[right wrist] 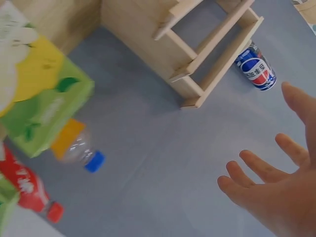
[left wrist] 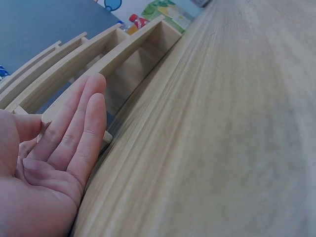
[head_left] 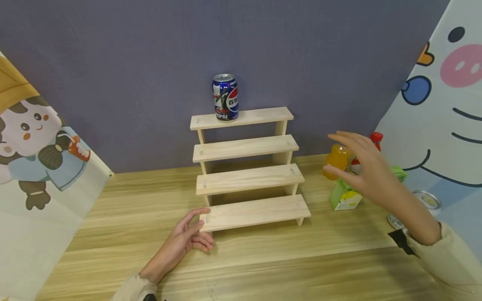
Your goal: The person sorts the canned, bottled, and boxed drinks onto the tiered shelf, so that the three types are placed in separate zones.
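Observation:
A pale wooden step shelf (head_left: 250, 179) with several tiers stands against the grey back wall. My left hand (head_left: 180, 238) holds the left end of its lowest tier with thumb and forefinger; the other fingers extend beside the end in the left wrist view. A blue Pepsi can (head_left: 225, 98) stands upright on the top tier, left of its middle. My right hand (head_left: 370, 171) is raised to the right of the shelf, fingers spread, holding nothing. From the head it partly covers an orange drink bottle (head_left: 337, 158) and a green drink carton (head_left: 343, 197).
A red-capped bottle (head_left: 376, 137) stands behind the right hand; in the right wrist view its red label (right wrist: 29, 190) shows. Silver-topped cans (head_left: 427, 200) are at the right, partly hidden by the forearm. Cartoon-printed panels (head_left: 433, 138) border the wooden tabletop (head_left: 150, 200).

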### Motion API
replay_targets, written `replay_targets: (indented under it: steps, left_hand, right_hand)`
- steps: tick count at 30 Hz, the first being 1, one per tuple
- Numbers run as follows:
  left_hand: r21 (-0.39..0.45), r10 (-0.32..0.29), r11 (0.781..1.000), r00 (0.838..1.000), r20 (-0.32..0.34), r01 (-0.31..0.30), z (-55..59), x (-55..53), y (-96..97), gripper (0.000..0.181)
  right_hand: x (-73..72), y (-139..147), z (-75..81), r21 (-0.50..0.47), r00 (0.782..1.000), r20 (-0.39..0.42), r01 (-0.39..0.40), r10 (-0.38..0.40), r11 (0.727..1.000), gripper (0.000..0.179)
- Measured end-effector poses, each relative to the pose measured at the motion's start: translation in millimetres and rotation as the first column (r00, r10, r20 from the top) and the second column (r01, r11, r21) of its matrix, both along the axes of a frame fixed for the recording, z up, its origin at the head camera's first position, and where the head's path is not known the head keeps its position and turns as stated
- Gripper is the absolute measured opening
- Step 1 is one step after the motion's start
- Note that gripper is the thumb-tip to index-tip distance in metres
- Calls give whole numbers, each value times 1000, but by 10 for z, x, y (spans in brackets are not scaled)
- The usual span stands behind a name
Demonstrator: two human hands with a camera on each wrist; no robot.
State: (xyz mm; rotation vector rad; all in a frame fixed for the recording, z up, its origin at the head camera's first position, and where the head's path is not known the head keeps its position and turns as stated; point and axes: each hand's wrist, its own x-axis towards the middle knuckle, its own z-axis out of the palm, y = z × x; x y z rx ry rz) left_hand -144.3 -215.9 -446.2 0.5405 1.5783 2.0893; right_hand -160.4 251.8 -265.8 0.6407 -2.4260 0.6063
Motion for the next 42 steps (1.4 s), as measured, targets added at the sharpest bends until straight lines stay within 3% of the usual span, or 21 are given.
replay_targets:
  steps: [3,10,19,23,28,37,42]
  left_hand:
    - [-4,1,1000,1000,2,-1,-5,4,-2,47]
    - [-10,8,1000,1000,5,-8,-6,0,3,47]
    - [-13,13,1000,1000,7,-13,-3,5,-1,47]
    - [-6,11,1000,1000,8,-11,1,5,-2,47]
    - [-2,3,1000,1000,4,-3,2,-3,7,47]
    - [0,-4,1000,1000,0,4,-5,-6,13,46]
    - [0,-5,1000,1000,-6,5,-3,-9,4,46]
  right_hand:
    - [102,98,-81,-24,998,47,34,-33,999,76]
    - [275,366,-288,-59,998,-1,57,-57,997,81]
    - [456,659,-557,-77,984,30,175,-173,982,77]
    - [528,781,-675,-101,965,82,259,-251,961,77]
    - [582,943,-812,-119,943,78,330,-323,936,79]
    - [636,1215,-957,-31,882,198,441,-427,897,79]
    - [681,1360,-1077,20,849,174,503,-499,864,82]
